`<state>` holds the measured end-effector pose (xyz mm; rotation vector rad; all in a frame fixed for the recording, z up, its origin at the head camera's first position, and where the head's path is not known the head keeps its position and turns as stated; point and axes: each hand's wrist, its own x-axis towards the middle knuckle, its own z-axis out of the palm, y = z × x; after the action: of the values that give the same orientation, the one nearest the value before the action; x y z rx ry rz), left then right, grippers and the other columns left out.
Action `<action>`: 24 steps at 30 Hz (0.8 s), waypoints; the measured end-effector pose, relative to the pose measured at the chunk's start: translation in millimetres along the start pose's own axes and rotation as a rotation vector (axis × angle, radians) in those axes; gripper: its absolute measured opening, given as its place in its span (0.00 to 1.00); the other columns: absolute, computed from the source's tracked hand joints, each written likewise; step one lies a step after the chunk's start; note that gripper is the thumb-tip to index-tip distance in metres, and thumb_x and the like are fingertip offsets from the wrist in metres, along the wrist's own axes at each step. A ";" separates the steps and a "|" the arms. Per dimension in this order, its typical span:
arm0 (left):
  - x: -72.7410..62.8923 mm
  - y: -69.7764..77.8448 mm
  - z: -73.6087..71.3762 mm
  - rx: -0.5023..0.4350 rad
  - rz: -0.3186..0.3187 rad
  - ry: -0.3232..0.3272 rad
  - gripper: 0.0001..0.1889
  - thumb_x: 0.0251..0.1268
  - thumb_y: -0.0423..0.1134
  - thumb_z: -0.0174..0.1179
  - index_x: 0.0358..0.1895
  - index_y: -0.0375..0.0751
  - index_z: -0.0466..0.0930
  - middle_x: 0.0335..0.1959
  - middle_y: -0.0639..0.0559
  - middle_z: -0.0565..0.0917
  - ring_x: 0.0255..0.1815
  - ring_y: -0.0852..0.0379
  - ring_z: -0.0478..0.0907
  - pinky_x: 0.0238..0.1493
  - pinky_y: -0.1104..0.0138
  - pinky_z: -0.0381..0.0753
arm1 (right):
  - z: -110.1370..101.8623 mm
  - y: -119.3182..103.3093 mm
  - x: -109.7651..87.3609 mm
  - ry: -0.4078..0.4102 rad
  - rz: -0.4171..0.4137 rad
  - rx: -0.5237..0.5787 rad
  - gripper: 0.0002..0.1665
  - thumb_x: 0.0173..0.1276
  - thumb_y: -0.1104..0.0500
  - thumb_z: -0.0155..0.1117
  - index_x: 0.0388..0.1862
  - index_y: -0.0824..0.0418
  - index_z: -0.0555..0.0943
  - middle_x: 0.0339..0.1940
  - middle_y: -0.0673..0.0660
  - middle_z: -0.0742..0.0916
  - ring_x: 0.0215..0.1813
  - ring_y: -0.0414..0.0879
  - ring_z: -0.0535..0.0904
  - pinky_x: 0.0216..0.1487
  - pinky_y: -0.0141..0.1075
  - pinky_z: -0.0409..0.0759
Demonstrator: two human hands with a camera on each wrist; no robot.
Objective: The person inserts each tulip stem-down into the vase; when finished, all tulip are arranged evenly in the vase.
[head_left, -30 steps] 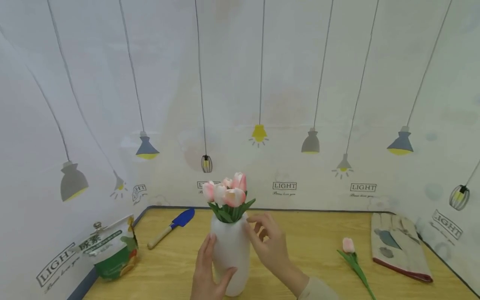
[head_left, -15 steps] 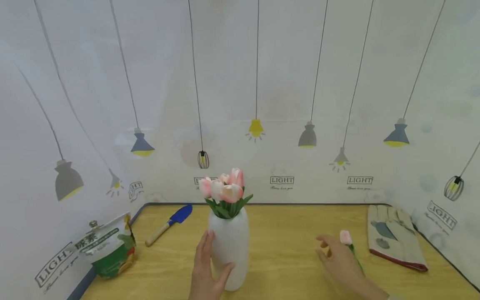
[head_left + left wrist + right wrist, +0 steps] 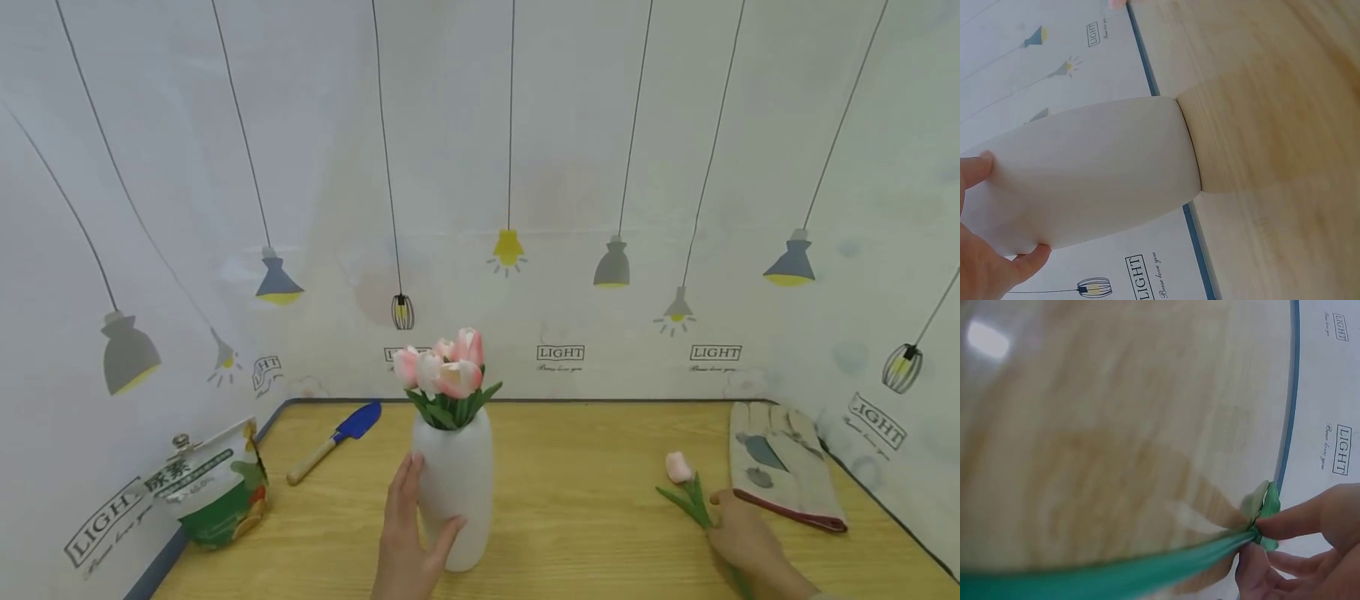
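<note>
A white vase (image 3: 456,492) stands upright on the wooden table, holding several pink-and-white tulips (image 3: 442,367) with green leaves. My left hand (image 3: 408,537) grips the vase from its left side, thumb across the front; the left wrist view shows finger and thumb on the white wall (image 3: 1091,169). Over at the right, my right hand (image 3: 750,537) pinches a single pink tulip (image 3: 678,467) by its green stem, just under the leaves. In the right wrist view the stem (image 3: 1147,569) runs from the pinching fingers (image 3: 1294,522) toward the lower left.
Beyond the right hand lies a pair of pale work gloves (image 3: 783,467) with a dark red hem. A blue trowel (image 3: 360,421) with a wooden handle rests at the back left. Nearer on the left stands a clipped green-and-white bag (image 3: 217,492). A lamp-printed wall backs the table.
My right hand has left the vase's rim, moved right and taken hold of the loose tulip's stem, turning the flower slightly. The left hand stays on the vase.
</note>
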<state>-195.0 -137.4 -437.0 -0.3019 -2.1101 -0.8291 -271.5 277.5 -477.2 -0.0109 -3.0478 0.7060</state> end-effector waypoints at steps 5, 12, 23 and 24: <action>-2.6 -0.5 1.1 -0.028 -0.045 -0.025 0.52 0.36 0.35 0.72 0.68 0.45 0.50 0.63 0.40 0.61 0.58 0.40 0.66 0.46 0.50 0.77 | 11.8 8.0 5.0 0.020 -0.038 0.039 0.29 0.44 0.68 0.55 0.49 0.76 0.67 0.24 0.54 0.79 0.27 0.45 0.74 0.24 0.37 0.72; -1.4 -0.4 0.6 -0.016 -0.042 -0.022 0.51 0.36 0.35 0.72 0.68 0.45 0.50 0.63 0.40 0.62 0.58 0.41 0.67 0.45 0.51 0.78 | 7.5 -21.1 -9.6 0.077 -0.151 0.209 0.28 0.51 0.71 0.57 0.54 0.68 0.68 0.24 0.54 0.77 0.23 0.38 0.70 0.22 0.28 0.68; -0.1 -1.3 -2.3 -0.009 -0.005 0.005 0.52 0.33 0.34 0.73 0.67 0.42 0.53 0.62 0.38 0.63 0.57 0.42 0.66 0.45 0.51 0.78 | -27.4 -133.3 -14.1 0.319 -0.549 0.670 0.19 0.59 0.71 0.56 0.51 0.69 0.70 0.29 0.52 0.75 0.28 0.30 0.73 0.21 0.28 0.76; -0.1 -1.5 -2.3 -0.012 0.000 0.014 0.52 0.32 0.33 0.74 0.67 0.41 0.53 0.62 0.38 0.63 0.57 0.42 0.66 0.45 0.51 0.78 | -36.4 -153.7 -15.0 0.337 -0.600 0.746 0.20 0.59 0.71 0.56 0.52 0.71 0.69 0.29 0.52 0.75 0.29 0.31 0.73 0.22 0.27 0.77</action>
<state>-194.3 -140.0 -436.7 -0.3018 -2.0928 -0.8423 -256.6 155.3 -377.1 0.6685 -2.1219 1.4936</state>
